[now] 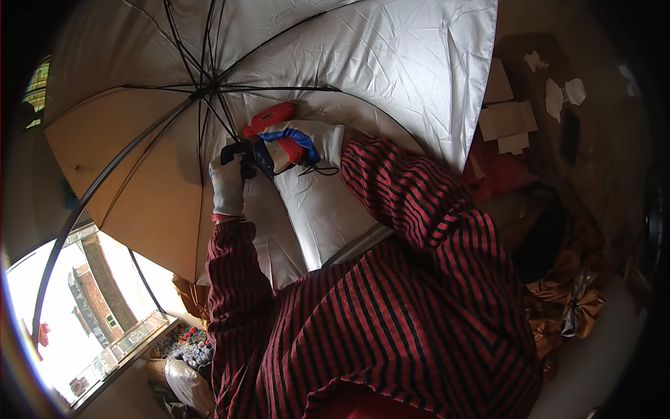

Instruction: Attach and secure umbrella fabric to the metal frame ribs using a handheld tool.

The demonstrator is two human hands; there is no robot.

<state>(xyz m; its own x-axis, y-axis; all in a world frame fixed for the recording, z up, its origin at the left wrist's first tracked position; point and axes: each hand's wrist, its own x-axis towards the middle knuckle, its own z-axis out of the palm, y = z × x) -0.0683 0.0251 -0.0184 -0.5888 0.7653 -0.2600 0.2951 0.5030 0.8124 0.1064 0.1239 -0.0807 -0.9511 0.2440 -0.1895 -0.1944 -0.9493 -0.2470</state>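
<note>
While gripped, glue gun (pixel 279 133) points left.

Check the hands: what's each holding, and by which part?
Right hand, gloved, holds a red-and-blue tool by its grip. Left hand, gloved, is closed on a dark part near the open umbrella's ribs; which part, cannot tell.

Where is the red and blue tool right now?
In the head view, upper centre: the red and blue tool is in the gloved right hand, against the open umbrella's silver lining, beside the left hand.
</note>
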